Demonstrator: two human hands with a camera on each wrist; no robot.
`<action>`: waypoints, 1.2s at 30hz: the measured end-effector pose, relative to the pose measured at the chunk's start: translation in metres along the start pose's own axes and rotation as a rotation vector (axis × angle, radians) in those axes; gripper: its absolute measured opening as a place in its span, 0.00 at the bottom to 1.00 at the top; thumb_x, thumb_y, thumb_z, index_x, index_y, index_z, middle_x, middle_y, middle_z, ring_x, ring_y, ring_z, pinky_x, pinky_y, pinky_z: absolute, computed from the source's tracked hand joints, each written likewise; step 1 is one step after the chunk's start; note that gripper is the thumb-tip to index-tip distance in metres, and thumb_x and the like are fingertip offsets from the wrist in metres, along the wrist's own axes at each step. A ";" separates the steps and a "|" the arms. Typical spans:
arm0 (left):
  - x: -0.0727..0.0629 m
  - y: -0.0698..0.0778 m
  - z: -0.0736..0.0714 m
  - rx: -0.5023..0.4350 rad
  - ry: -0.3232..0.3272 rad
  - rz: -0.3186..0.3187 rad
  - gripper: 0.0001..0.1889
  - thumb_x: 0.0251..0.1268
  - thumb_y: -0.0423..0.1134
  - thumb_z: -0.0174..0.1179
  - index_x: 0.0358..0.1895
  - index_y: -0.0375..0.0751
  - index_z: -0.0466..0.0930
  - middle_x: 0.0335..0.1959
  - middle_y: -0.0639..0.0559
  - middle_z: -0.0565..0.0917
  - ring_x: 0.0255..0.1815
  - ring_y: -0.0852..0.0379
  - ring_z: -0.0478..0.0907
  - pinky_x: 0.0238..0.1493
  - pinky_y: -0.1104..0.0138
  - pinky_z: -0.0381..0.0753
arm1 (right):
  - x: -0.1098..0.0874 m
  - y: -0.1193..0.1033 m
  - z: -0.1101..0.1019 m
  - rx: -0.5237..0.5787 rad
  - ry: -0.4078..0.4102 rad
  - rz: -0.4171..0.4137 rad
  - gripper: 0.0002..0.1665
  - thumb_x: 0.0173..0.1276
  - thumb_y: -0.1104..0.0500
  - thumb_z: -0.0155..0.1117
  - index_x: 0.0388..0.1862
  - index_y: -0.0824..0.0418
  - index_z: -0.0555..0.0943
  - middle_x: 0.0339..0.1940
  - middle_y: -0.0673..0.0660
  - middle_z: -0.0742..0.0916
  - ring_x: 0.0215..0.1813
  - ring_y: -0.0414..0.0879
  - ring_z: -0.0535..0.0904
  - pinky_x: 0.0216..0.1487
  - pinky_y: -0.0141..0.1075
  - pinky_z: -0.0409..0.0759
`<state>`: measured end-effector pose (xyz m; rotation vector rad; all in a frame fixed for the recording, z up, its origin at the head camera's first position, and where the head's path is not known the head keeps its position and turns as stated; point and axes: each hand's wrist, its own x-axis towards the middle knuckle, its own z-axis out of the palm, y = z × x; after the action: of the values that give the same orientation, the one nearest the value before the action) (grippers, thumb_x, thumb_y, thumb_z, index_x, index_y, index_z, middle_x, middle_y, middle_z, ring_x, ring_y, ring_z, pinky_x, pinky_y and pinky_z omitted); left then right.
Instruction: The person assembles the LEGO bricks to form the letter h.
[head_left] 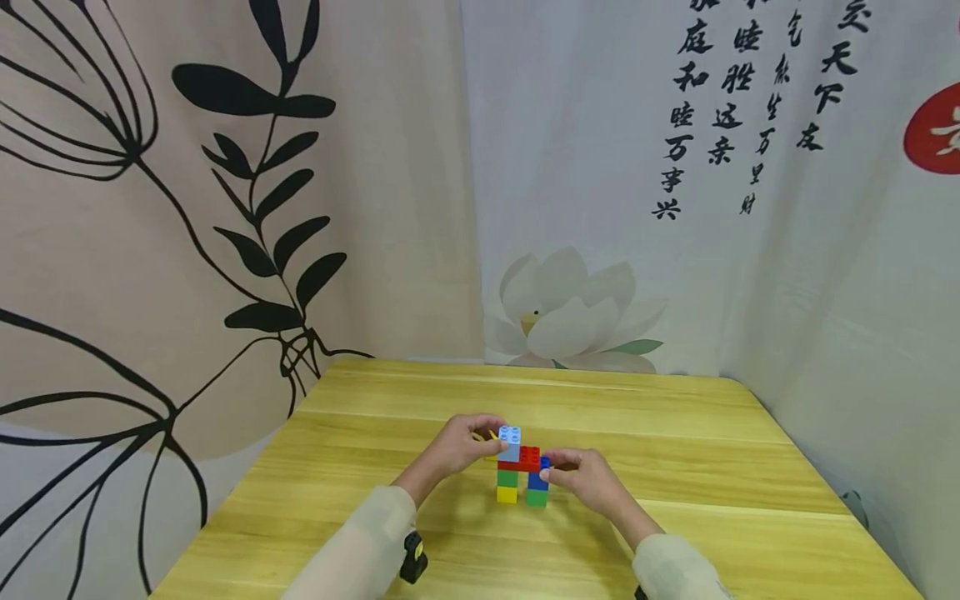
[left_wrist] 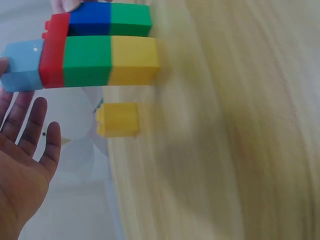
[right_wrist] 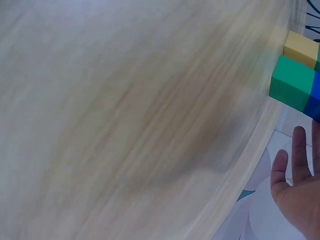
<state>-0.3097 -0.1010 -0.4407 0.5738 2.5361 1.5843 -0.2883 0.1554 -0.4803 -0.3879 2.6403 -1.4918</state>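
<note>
A toy-brick structure stands on the table on two legs. Its left leg has a yellow brick [head_left: 507, 495] below a green brick [head_left: 507, 478]; the right leg has another green brick [head_left: 537, 498] under a blue brick [head_left: 536, 481]. A red brick [head_left: 530, 457] bridges both, with a light blue brick [head_left: 509, 451] on its left end. My left hand [head_left: 459, 446] pinches the light blue brick, thumb in front. My right hand [head_left: 588, 477] holds the blue brick from the right between thumb and finger; the right wrist view cuts off those fingertips.
A separate yellow brick [left_wrist: 120, 120] stands on the wooden table [head_left: 360, 467] behind the structure, largely hidden by the left hand in the head view. Printed curtains [head_left: 405, 208] hang behind the table's far edge and along its right side.
</note>
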 end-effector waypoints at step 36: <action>-0.005 -0.019 0.019 -0.118 0.102 0.040 0.19 0.69 0.47 0.64 0.59 0.45 0.81 0.49 0.52 0.83 0.46 0.53 0.77 0.48 0.61 0.78 | -0.004 0.004 0.007 0.121 0.032 0.024 0.27 0.68 0.48 0.69 0.60 0.61 0.81 0.53 0.58 0.86 0.53 0.52 0.81 0.53 0.48 0.80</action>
<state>-0.3050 -0.0944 -0.4672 0.5471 2.4943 1.8067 -0.2835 0.1527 -0.4880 -0.3236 2.5524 -1.6538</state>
